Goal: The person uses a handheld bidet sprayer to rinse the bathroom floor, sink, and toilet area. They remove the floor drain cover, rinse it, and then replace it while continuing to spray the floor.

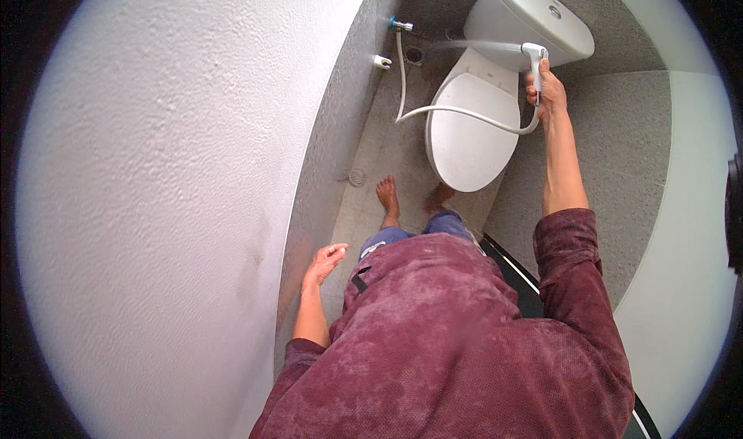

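Note:
My right hand (551,92) is wrapped round the handle of a white bidet sprayer (534,51), held out over the right side of the toilet near its tank. A stream of water (484,46) shoots leftward from the nozzle, across the front of the tank toward the wall. From the sprayer's lower end a white hose (464,112) loops over the shut toilet lid (474,141) and back to the wall valve (401,25). Low at my left side, my left hand (325,263) hangs with its fingers loosely bent; I see nothing in it.
The toilet tank (534,17) stands against the back wall. On the grey left wall sits a white sprayer holder (382,62). Floor drains (415,54) (357,177) lie near that wall. My bare feet (388,195) stand before the toilet, and a dark threshold (515,273) is at my right.

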A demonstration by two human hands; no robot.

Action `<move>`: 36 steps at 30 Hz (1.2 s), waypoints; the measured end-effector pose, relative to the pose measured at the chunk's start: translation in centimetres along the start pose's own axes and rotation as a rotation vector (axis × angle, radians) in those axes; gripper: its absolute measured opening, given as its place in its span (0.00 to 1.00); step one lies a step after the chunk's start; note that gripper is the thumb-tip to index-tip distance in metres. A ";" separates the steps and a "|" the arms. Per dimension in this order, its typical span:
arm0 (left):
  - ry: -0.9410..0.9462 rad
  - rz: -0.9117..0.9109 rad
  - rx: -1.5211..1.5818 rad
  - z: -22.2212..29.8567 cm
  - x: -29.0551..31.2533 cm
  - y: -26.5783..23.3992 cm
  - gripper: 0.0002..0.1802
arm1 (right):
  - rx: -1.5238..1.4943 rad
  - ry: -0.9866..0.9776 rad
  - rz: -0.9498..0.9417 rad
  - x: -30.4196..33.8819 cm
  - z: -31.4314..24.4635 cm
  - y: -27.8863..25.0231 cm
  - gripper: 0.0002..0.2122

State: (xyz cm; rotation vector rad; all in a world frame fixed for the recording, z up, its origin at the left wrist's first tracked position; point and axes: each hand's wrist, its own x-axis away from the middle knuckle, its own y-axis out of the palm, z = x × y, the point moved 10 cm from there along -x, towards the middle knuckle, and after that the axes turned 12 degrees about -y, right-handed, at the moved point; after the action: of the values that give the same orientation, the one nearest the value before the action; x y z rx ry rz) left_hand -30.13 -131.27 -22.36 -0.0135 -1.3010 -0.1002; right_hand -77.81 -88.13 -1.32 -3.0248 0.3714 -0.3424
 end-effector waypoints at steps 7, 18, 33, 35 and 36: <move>-0.024 -0.031 0.040 0.5 -0.8 0.7 0.21 | -0.046 -0.038 -0.034 -1.3 1.0 0.1 0.20; -0.079 -0.078 0.048 0.3 -2.1 2.6 0.21 | -0.004 -0.077 -0.014 -3.9 1.9 3.6 0.19; -0.064 -0.044 -0.011 2.7 0.1 3.4 0.20 | 0.005 0.024 -0.240 -3.6 0.4 6.0 0.21; -0.047 -0.034 0.023 2.8 -0.2 3.4 0.20 | -0.024 -0.011 -0.324 -2.6 -0.4 6.4 0.19; -0.043 -0.031 0.042 2.7 -0.5 3.5 0.20 | 0.036 -0.042 -0.355 -1.9 -0.6 6.2 0.18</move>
State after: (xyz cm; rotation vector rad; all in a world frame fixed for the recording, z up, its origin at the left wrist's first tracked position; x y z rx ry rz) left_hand -32.55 -127.62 -21.93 0.0411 -1.3458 -0.0993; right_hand -81.16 -93.68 -1.81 -3.0467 -0.1765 -0.3010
